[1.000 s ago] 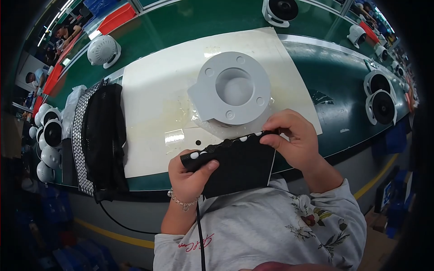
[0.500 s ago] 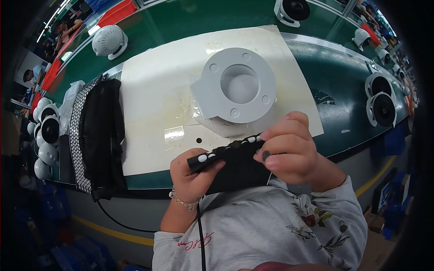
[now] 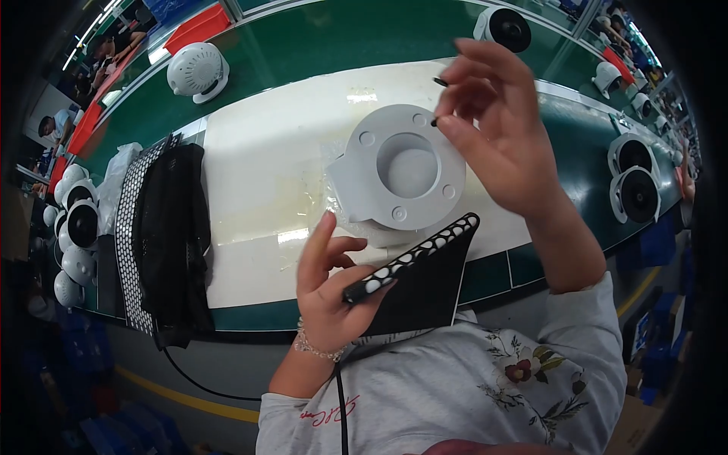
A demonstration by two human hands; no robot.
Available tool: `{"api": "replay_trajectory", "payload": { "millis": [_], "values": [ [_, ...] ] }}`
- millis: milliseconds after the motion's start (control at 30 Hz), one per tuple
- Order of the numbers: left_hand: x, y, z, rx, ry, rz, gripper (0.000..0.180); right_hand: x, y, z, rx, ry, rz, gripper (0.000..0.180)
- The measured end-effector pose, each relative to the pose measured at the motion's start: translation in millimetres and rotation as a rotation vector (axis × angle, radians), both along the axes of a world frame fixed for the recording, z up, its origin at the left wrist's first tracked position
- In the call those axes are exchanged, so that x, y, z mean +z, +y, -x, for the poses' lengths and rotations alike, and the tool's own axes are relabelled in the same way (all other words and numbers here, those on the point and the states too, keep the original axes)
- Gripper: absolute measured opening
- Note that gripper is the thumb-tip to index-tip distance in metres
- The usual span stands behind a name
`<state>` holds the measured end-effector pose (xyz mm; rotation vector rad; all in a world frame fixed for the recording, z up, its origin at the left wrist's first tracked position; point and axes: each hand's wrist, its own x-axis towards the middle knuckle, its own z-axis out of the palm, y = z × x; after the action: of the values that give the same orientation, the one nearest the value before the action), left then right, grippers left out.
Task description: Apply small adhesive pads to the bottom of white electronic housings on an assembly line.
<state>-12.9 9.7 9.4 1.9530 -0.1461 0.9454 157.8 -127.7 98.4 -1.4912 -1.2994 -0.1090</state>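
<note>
My left hand (image 3: 334, 303) grips a black sheet (image 3: 421, 292) by its near-left end, thumb against it and forefinger raised. The sheet is bent, and rows of white round spots show along its upper strip. My right hand (image 3: 497, 125) is lifted over the far right rim of a white round plastic base (image 3: 356, 182). Small black round pads (image 3: 435, 122) sit at its thumb and fingertips; two of them show. The base has a wide central hollow and several shallow round recesses in its face. It rests on clear plastic film on a cream board.
The cream board (image 3: 250, 182) covers part of the green table (image 3: 303, 57). To the left lie black mesh pieces (image 3: 171, 235) and several white fans (image 3: 82, 221). More fans (image 3: 637, 193) stand at the right, and one white fan (image 3: 197, 70) at the far left. A red tray (image 3: 196, 30) is behind it.
My right hand has moved away from the black sheet, up and over the base, carrying the small pads. My left hand has tilted the sheet and lifted its forefinger.
</note>
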Motion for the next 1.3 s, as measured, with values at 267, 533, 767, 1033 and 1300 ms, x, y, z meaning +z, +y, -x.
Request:
{"api": "replay_trajectory", "payload": {
  "millis": [267,533,767,1033,1300],
  "values": [
    [-11.3,5.8,2.1,-0.080,0.082,-0.107,0.025,12.5,6.9,-1.8,0.012,0.195,0.204,0.057],
    [-12.6,5.8,2.1,-0.089,0.052,-0.148,0.026,12.4,3.1,0.6,-0.039,-0.001,0.226,0.059],
    [-12.9,9.1,4.6,-0.091,0.065,-0.173,0.027,8.1,2.6,11.0,-0.128,-0.577,0.197,0.048],
    [-12.9,4.0,2.6,-0.079,0.054,-0.172,0.025,22.6,1.6,16.1,-0.105,-0.519,0.190,0.059],
    [-14.8,1.1,-0.1,-0.060,0.018,-0.121,0.025,7.1,23.4,20.0,0.035,0.030,0.244,0.054]
  ]
}}
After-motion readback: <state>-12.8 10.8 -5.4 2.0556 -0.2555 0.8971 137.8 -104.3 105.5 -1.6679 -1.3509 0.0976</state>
